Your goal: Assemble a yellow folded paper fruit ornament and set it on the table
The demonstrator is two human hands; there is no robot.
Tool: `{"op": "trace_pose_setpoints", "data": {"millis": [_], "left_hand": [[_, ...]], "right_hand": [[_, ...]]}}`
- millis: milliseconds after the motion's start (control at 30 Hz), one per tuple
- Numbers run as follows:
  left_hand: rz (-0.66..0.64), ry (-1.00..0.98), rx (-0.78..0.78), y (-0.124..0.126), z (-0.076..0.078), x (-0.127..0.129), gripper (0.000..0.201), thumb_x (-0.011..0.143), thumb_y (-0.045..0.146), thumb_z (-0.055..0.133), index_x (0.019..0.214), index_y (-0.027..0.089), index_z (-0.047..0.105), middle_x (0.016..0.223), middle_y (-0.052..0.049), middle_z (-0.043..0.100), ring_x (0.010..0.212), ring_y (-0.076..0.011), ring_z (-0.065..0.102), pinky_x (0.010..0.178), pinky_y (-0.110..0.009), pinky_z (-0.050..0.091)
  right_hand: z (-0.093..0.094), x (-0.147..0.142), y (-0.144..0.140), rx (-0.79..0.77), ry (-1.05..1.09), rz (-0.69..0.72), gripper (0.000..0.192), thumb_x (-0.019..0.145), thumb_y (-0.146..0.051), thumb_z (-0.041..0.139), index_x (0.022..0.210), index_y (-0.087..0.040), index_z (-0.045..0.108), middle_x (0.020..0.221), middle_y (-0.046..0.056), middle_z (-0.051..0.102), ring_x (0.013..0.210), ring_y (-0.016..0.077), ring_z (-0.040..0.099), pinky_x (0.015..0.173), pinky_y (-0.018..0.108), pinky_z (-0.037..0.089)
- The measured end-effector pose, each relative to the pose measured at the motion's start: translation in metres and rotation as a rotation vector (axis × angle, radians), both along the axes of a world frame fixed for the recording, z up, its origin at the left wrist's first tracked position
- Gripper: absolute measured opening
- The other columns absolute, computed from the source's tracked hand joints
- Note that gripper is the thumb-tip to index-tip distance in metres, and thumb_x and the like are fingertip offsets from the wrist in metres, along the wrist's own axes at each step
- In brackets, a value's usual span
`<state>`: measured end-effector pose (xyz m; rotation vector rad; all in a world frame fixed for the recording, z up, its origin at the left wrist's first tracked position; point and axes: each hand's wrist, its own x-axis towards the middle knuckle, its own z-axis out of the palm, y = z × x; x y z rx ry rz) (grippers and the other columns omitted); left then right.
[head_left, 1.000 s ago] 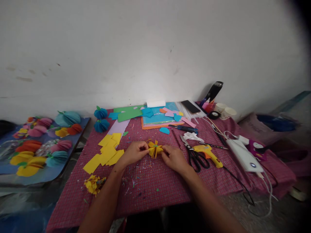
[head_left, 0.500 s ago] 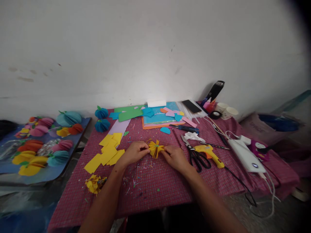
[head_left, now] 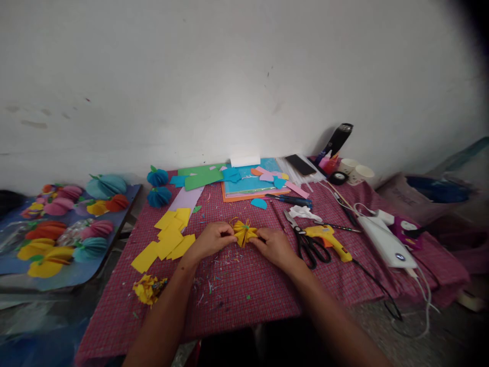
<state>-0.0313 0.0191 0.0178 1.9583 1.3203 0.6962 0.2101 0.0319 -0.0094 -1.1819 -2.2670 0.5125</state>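
A small yellow folded-paper pumpkin (head_left: 245, 234) with a bit of green at its centre is held up between both hands over the table. My left hand (head_left: 214, 240) pinches its left side, fingers closed. On the opposite side, my right hand (head_left: 274, 246) grips the paper folds between thumb and fingers. Yellow paper rectangles (head_left: 170, 237) lie left of my left hand, and a crumpled yellow paper bunch (head_left: 148, 289) sits nearer the front. Black-handled scissors (head_left: 308, 247) and a yellow glue gun (head_left: 330, 239) rest just right of my right hand.
Two blue paper pumpkins (head_left: 158, 197) stand at the back left. Coloured sheets (head_left: 248, 183) lie along the wall. A white power strip (head_left: 387, 242) with trailing cables is at right, near paper cups (head_left: 361, 174) and a black flask (head_left: 340, 138). A side board (head_left: 82, 272) bears several paper pumpkins.
The yellow pumpkin has turned slightly between my fingers, and its folds look more bunched. Both hands keep hold in nearly the same place. The view has shifted a little.
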Motion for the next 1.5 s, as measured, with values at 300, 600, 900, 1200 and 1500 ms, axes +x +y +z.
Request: {"op": "trace_pose_setpoints", "data": {"millis": [300,600,900,1200,1500], "left_hand": [[0.141,-0.032,0.141,-0.006,0.014,0.002,0.027,0.074,0.030,0.075,0.094,0.020,0.061,0.097,-0.002,0.064,0.092,-0.0185,0.058,0.085,-0.031,0.046],[-0.046,-0.122,0.101,-0.004,0.003,0.011,0.053,0.080,0.035,0.074,0.130,0.025,0.056,0.130,-0.010,0.058,0.121,-0.0256,0.055,0.106,-0.042,0.041],[-0.018,-0.150,0.076,-0.006,0.003,0.012,0.053,0.079,0.036,0.075,0.128,0.026,0.058,0.129,-0.010,0.059,0.119,-0.0256,0.056,0.105,-0.042,0.042],[-0.040,-0.141,0.090,-0.003,0.003,0.008,0.052,0.080,0.035,0.074,0.129,0.026,0.058,0.126,-0.008,0.061,0.116,-0.0228,0.057,0.103,-0.040,0.043],[-0.038,-0.225,0.008,-0.003,0.000,0.006,0.055,0.080,0.035,0.075,0.131,0.026,0.057,0.130,-0.010,0.058,0.119,-0.0250,0.056,0.105,-0.044,0.043]], "right_hand": [[0.001,-0.001,0.000,-0.002,0.010,0.031,0.026,0.093,-0.036,0.059,0.073,-0.020,0.063,0.077,0.002,0.069,0.068,0.0161,0.059,0.062,0.027,0.037],[0.018,0.004,-0.009,-0.101,0.111,-0.026,0.028,0.081,-0.044,0.071,0.086,-0.022,0.054,0.075,-0.001,0.061,0.066,0.0155,0.054,0.060,0.027,0.037],[0.019,0.003,-0.005,-0.002,0.242,-0.025,0.056,0.069,-0.045,0.081,0.111,-0.021,0.051,0.115,0.011,0.059,0.106,0.0269,0.056,0.089,0.040,0.045],[0.016,0.003,-0.003,-0.116,0.203,0.059,0.042,0.079,-0.037,0.075,0.113,-0.021,0.057,0.109,0.009,0.065,0.098,0.0238,0.060,0.086,0.038,0.046],[0.019,0.004,-0.007,-0.186,0.239,0.103,0.054,0.079,-0.035,0.075,0.127,-0.022,0.055,0.124,0.010,0.063,0.112,0.0260,0.058,0.097,0.042,0.045]]}}
